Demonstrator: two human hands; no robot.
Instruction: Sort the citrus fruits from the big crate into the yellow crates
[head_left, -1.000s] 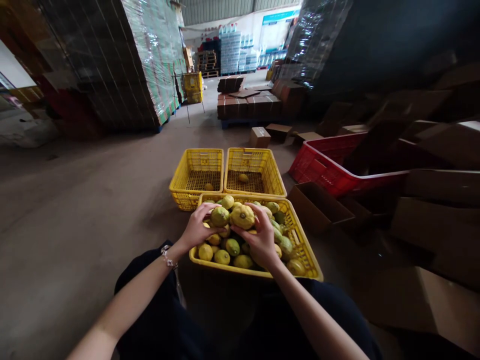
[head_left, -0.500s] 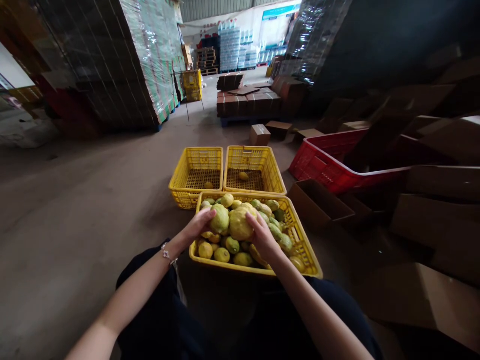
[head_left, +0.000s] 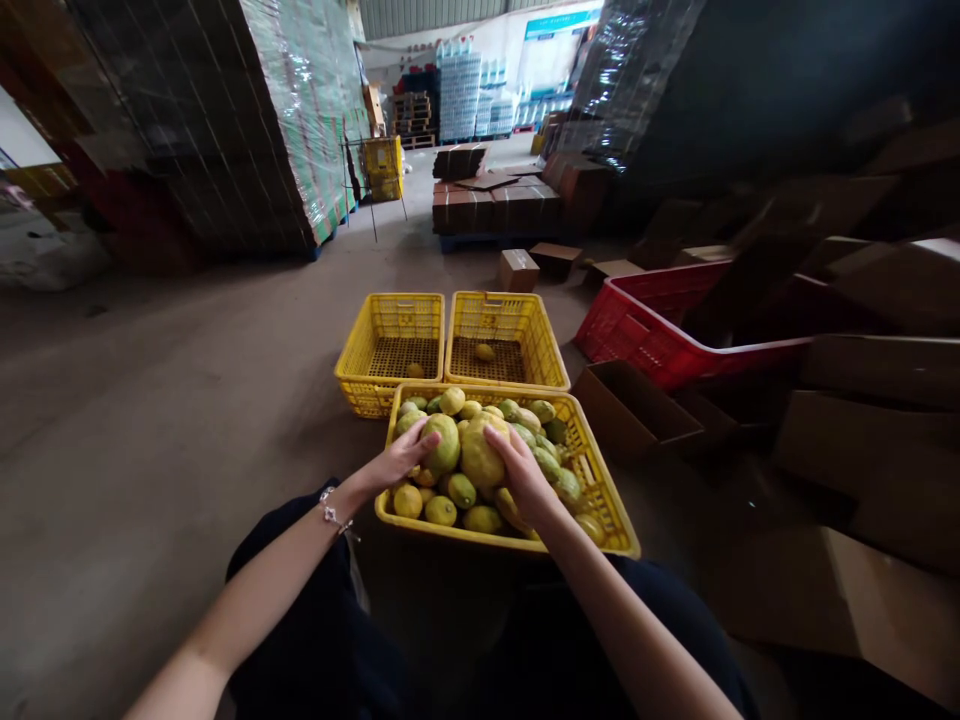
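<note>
My left hand (head_left: pixel 406 452) is closed around a green-yellow citrus fruit (head_left: pixel 442 445), its thumb on the near side. A larger, paler yellow citrus fruit (head_left: pixel 482 455) is gripped by my right hand (head_left: pixel 523 474). Both fruits are held side by side above the near yellow crate (head_left: pixel 510 543). Under and around them in that crate lie several lemon-like fruits (head_left: pixel 441 511), some yellow and some green. The fingers on the far sides of both fruits are hidden.
Two more yellow crates stand just beyond: the left crate (head_left: pixel 352 378) and the right crate (head_left: pixel 551 345), each with a fruit on its floor. To the right are a red crate (head_left: pixel 637 345) and an open cardboard box (head_left: pixel 626 405). Stacked cartons (head_left: pixel 495 208) sit further back.
The fruit in my left hand has turned slightly and my left thumb lies more across it. Both hands still hold their fruits. The whole view has shifted a little.
</note>
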